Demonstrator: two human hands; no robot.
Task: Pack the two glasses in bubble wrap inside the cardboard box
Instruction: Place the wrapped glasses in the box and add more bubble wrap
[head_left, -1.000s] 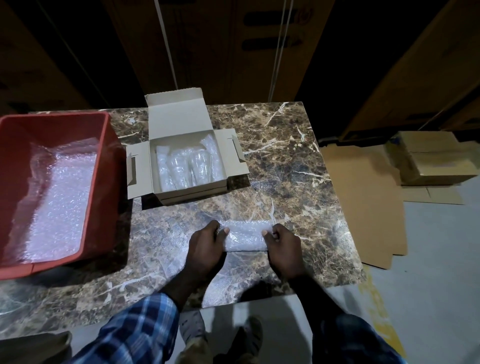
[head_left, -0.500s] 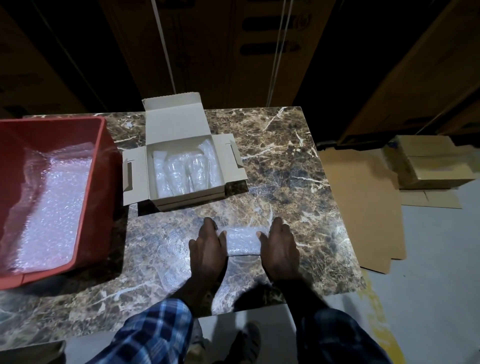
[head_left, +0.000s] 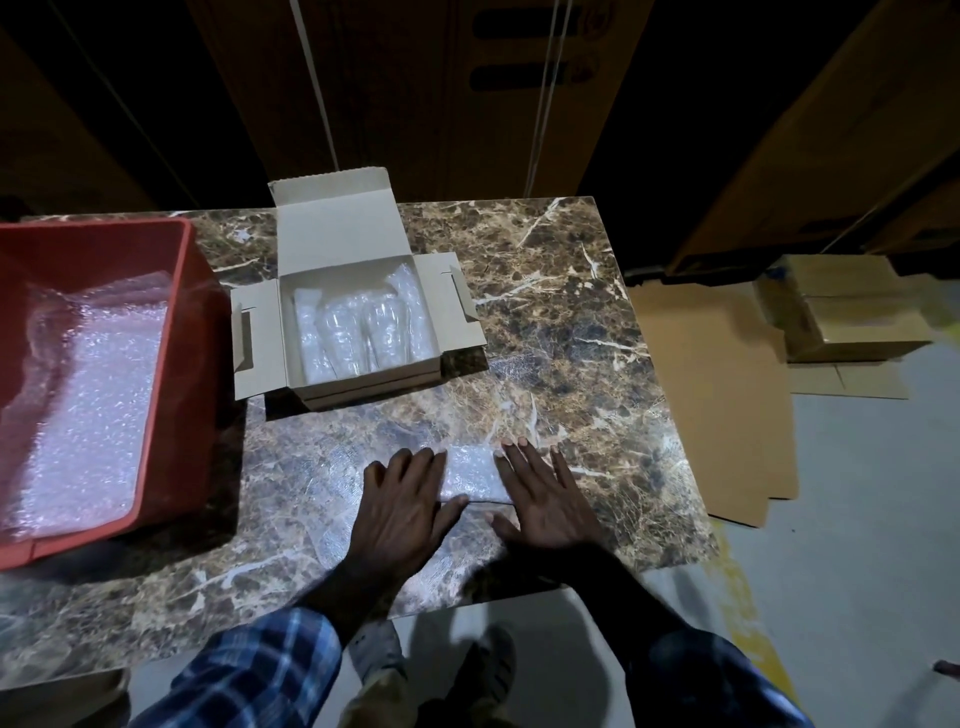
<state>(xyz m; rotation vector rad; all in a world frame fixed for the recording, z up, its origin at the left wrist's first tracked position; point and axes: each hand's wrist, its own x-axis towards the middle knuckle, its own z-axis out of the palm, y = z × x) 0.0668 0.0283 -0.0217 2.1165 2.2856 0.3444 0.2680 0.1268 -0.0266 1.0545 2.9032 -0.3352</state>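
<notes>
The left hand (head_left: 402, 512) and right hand (head_left: 545, 504) were laid flat with fingers spread, pressed on a folded bubble wrap piece (head_left: 474, 473) on the marble counter (head_left: 561, 322). Two wrapped glasses (head_left: 361, 332) were seen in the open cardboard box (head_left: 260, 343); their outlines were blurred by wrap. No writing was legible. The red bin (head_left: 176, 374) was cut off at the frame's left edge.

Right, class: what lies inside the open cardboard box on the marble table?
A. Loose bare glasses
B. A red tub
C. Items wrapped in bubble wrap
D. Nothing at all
C: clear bubble-wrapped items lie side by side within the open brown cardboard box.
</notes>
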